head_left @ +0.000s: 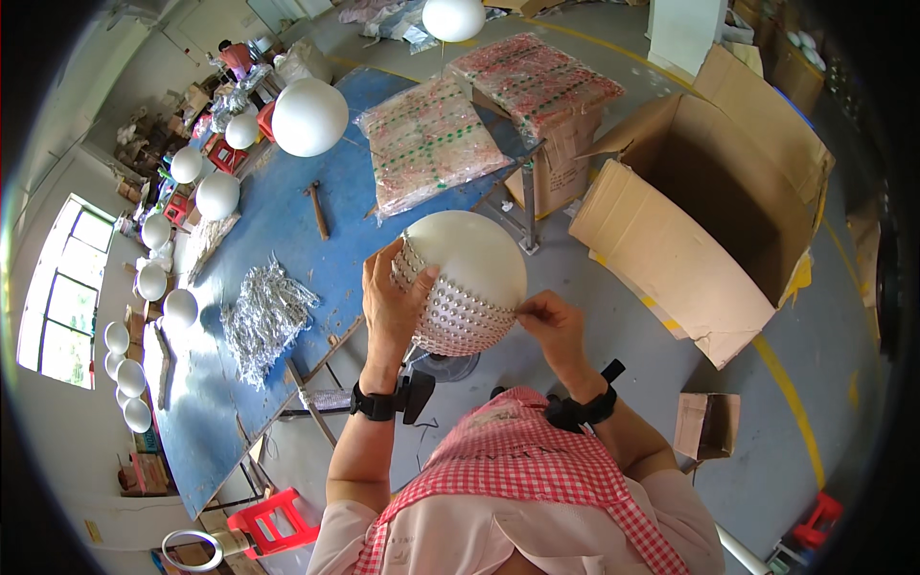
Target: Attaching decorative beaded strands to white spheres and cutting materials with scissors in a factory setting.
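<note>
Left hand (391, 302) cups ball (467, 278); right hand (551, 321) pinches bead strip (460, 311) at its side. Lower half beaded, top bare; judged half done.

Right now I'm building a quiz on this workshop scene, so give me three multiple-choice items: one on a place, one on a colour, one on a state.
1. Where does the hammer lie?
A. in the cardboard box
B. on the blue table
C. on the red stool

2. What colour is the table top?
A. blue
B. green
C. yellow

3. How far is the held ball covered with silver beads?
A. fully
B. not at all
C. its lower part only

Answers: 1 B, the hammer lies on the table surface beside the bead strands. 2 A, the top is plainly blue. 3 C, between left hand and right hand, bead rows wrap the bottom; the top is bare white.
</note>
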Available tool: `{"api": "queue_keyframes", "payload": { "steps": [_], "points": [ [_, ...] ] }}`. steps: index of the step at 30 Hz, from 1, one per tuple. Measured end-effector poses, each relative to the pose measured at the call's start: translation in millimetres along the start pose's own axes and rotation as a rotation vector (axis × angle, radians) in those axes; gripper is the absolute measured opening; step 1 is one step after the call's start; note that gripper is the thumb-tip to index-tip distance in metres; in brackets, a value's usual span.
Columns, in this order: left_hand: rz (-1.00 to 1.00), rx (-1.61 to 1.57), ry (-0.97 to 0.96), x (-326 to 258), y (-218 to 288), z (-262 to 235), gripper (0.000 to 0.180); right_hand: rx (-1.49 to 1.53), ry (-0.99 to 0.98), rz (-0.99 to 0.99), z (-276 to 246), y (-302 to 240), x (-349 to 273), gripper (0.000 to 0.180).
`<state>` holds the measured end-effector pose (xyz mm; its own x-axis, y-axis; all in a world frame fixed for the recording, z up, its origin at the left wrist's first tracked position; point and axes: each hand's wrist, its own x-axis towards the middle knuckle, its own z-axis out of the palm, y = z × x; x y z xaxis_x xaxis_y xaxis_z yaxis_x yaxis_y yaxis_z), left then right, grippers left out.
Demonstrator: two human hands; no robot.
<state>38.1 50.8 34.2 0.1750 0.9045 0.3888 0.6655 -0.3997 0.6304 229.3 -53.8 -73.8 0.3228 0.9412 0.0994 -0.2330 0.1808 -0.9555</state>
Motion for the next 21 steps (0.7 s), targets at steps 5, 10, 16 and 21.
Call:
{"api": "queue_keyframes", "payload": {
  "steps": [5, 10, 16, 21],
  "points": [
    [0.008, -0.007, 0.006, 2, -5, 2, 0.058, -0.142, 0.053, -0.135, 1, 0, 3, 0.011],
    [0.035, -0.043, 0.017, 4, -11, 1, 0.055, 0.025, 0.023, -0.019, -4, -7, 1, 0.010],
    [-0.053, -0.212, 0.070, 3, -18, 3, 0.052, -0.074, 0.047, -0.009, 6, -6, 0, 0.008],
    [0.233, -0.096, 0.223, -15, -16, -1, 0.077, 0.018, 0.208, 0.029, 1, 2, -3, 0.024]
  ]
}}
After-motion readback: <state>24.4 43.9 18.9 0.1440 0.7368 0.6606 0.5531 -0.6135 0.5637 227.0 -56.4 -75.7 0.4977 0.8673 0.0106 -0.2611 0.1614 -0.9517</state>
